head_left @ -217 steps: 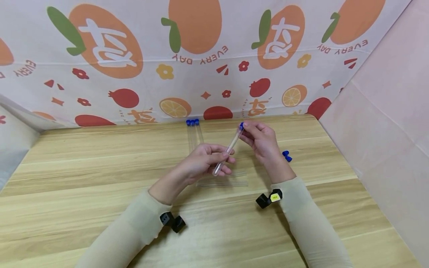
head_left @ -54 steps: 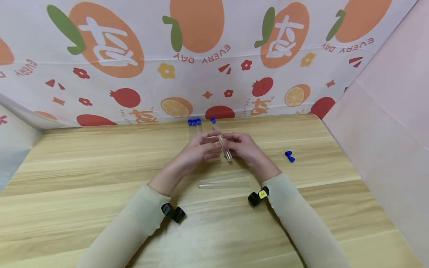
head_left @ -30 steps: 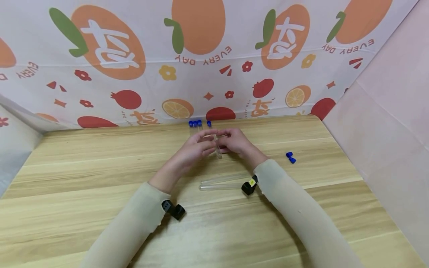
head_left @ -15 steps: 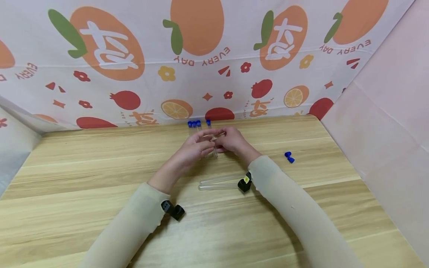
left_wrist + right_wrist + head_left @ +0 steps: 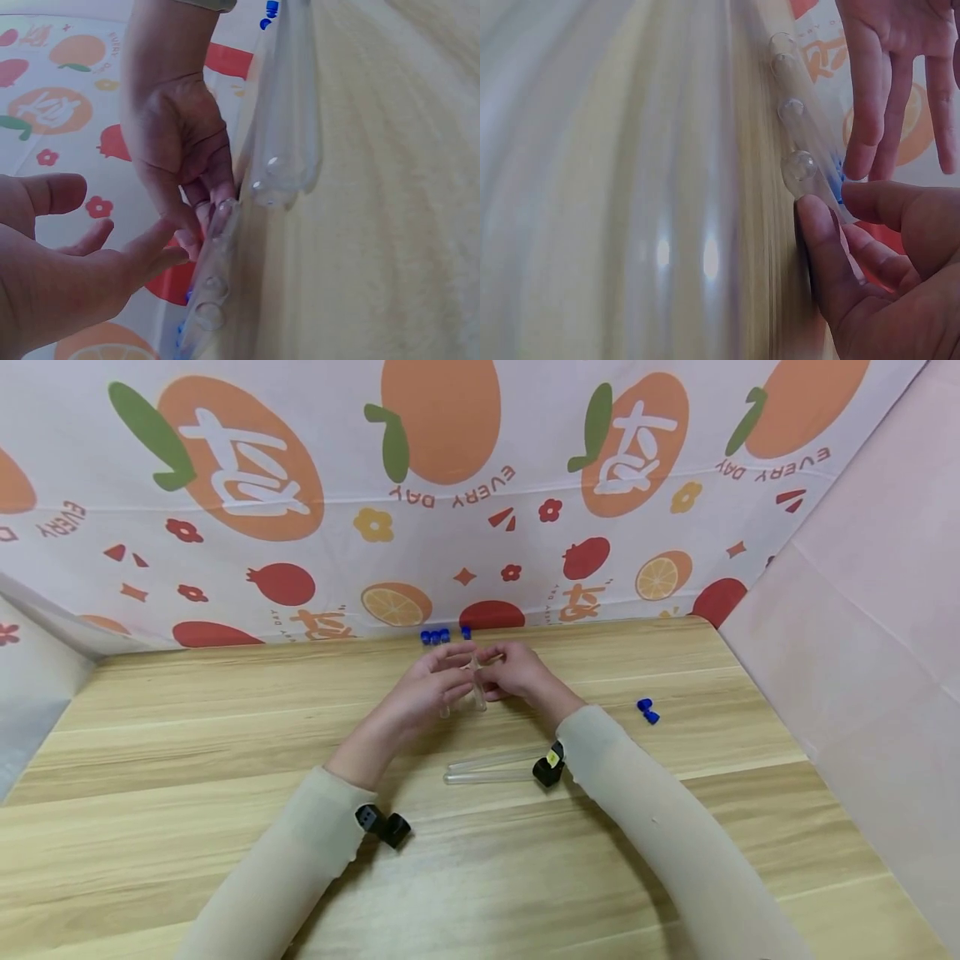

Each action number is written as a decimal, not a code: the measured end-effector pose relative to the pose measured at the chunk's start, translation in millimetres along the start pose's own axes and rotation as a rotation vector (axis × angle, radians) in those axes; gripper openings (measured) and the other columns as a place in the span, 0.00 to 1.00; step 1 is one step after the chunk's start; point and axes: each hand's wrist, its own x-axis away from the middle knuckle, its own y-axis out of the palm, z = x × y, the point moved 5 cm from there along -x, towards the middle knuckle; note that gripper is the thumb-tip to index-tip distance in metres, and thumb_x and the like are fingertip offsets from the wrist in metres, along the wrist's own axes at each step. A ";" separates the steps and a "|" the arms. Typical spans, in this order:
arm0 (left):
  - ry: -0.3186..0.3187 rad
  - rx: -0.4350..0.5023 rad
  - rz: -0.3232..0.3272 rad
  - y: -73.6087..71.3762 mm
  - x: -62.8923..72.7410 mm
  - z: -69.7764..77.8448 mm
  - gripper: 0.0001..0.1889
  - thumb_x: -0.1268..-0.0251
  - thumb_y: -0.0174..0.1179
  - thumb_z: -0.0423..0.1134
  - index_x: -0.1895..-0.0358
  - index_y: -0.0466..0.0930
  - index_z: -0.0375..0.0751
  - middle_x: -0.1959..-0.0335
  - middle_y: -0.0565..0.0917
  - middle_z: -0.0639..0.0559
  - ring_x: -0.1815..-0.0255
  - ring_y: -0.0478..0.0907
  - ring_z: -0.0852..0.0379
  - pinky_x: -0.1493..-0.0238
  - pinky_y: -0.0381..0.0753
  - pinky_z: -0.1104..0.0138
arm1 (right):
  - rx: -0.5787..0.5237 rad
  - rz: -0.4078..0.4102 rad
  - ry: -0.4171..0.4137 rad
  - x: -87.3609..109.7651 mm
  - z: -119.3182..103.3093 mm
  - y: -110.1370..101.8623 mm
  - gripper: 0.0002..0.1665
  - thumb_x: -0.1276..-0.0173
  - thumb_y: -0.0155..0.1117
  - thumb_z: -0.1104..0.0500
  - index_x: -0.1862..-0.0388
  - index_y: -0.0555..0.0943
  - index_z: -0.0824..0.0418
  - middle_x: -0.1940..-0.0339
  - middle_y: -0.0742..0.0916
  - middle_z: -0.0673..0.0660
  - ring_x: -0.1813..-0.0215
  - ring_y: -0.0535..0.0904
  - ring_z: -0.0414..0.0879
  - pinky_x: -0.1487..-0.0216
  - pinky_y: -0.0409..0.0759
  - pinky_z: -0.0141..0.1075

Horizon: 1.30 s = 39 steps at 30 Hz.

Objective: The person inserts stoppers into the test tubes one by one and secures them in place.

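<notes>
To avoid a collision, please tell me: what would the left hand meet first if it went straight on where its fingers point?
Probably the right hand, which lies just ahead of the left hand; perhaps the clear tube at its fingers, as depth is unclear.

A beige-sleeved left arm (image 5: pixel 281 864) reaches from seven o'clock, bare left hand (image 5: pixel 424 690) loosely extended; a beige-sleeved right arm (image 5: pixel 667 814) from five, bare right hand (image 5: pixel 519 674) pinching.
</notes>
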 end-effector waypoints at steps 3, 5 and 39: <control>0.021 0.018 0.011 -1.4 1.2 3.2 0.27 0.24 0.47 0.28 0.25 0.58 0.38 0.23 0.58 0.36 0.27 0.64 0.40 0.26 0.66 0.54 | 0.001 0.000 0.004 -0.2 1.3 -2.7 0.20 0.31 0.66 0.63 0.41 0.77 0.61 0.60 0.85 0.61 0.68 0.83 0.46 0.63 0.88 0.37; 0.039 0.019 0.014 -1.8 1.9 5.7 0.27 0.24 0.46 0.28 0.25 0.58 0.37 0.24 0.59 0.36 0.27 0.63 0.39 0.26 0.66 0.54 | -0.004 0.004 0.007 0.7 1.8 -5.4 0.19 0.30 0.66 0.63 0.41 0.77 0.60 0.60 0.85 0.61 0.67 0.83 0.46 0.63 0.88 0.37; 0.446 -0.905 -0.120 53.2 41.1 30.8 0.13 0.27 0.57 0.34 0.43 0.81 0.40 0.57 0.87 0.50 0.58 0.84 0.57 0.56 0.85 0.62 | 0.662 0.315 -0.173 124.3 26.5 -177.9 0.22 0.28 0.63 0.48 0.41 0.80 0.58 0.50 0.85 0.62 0.52 0.80 0.56 0.55 0.81 0.46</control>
